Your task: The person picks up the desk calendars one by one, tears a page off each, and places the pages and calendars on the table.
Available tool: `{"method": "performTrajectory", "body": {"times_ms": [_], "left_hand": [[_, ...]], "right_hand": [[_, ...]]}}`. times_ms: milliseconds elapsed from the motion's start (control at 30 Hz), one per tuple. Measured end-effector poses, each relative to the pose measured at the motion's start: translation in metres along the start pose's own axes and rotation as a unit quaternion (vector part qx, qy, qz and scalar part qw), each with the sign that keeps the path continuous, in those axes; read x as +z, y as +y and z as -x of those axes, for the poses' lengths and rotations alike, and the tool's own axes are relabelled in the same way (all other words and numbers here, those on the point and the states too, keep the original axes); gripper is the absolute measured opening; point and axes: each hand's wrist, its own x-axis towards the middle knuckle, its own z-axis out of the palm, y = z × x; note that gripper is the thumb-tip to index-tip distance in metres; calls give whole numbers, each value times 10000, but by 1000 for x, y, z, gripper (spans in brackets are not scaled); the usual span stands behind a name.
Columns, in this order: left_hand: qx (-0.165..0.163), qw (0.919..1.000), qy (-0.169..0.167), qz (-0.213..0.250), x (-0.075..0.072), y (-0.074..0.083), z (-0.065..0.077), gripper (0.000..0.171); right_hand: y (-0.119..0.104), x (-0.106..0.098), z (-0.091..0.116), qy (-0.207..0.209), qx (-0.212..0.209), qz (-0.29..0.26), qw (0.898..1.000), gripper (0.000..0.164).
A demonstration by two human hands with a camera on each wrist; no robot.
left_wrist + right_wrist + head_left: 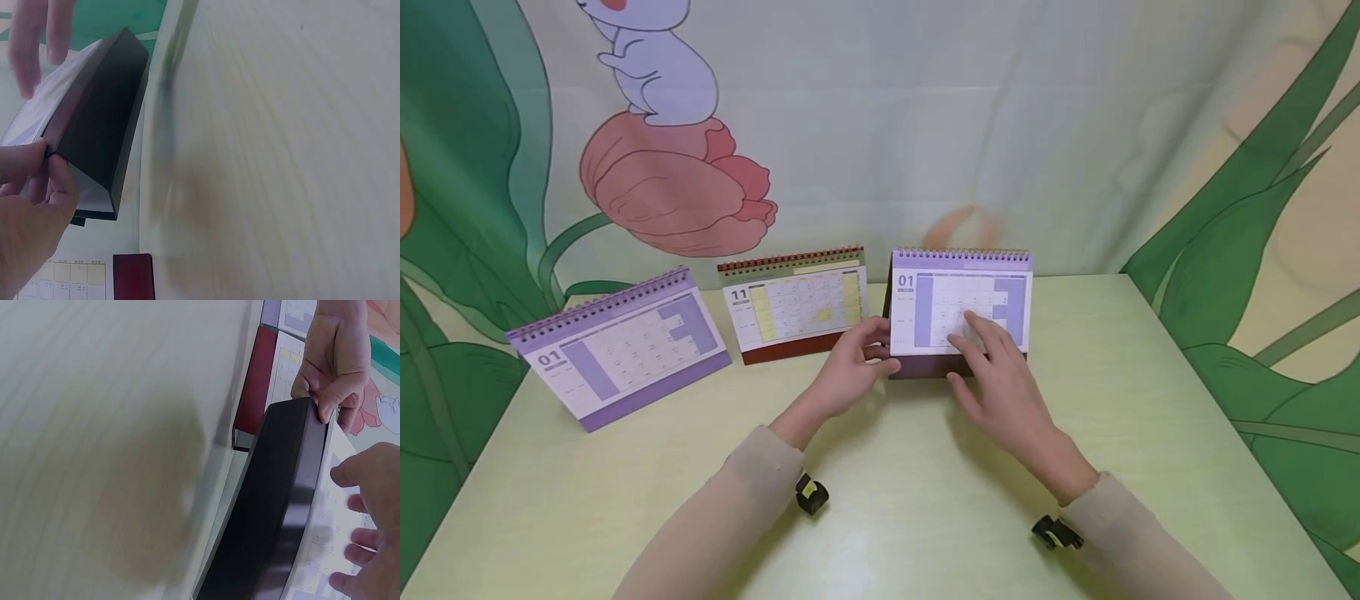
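Reference for all positions is the red-based calendar [797, 304], showing "11" and standing on the table [880, 525]. The dark-based calendar [925, 287], showing "01", is just to the right of this reference in the head view; the purple-based calendar [625, 342], also "01", is just to its left, set at an angle. The left hand [850, 367], in front of the reference's right end, pinches the near left edge of the dark base between thumb and curled fingers. The right hand [1003, 383], well to the right of the reference, is loosely spread over the dark-based calendar's page and grips nothing; whether its fingertips touch the paper cannot be confirmed. The dark underside shows in both wrist views, so the front appears raised off the table; contact at the rear cannot be determined. Assessment: the left pinch should stay on the stiff base, clear of the loose leaves. The right hand would do best to steady the opposite end lightly, without creasing the page. Lowering should be level, leaving a gap from the reference so that the neighbouring stands are not knocked.
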Motion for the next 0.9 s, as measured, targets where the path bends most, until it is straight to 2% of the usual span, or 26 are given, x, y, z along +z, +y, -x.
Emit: {"method": "performTrajectory", "body": {"times_ms": [200,433,600,900], "left_hand": [[83,9999,-6,119,-1,4,9,43],[144,9990,-20,432,-4,12,21,44],[289,9982,-29,517,-9,16,26,43],[433,9979,-9,473,-15,20,32,44]], "right_hand": [[-2,1,-4,-121,-146,346,9992,70],[-3,1,-7,-324,-342,724,9963,77],[-4,-2,-10,-103,-723,903,9932,75],[-13,-7,-24,453,-1104,751,9900,66]]}}
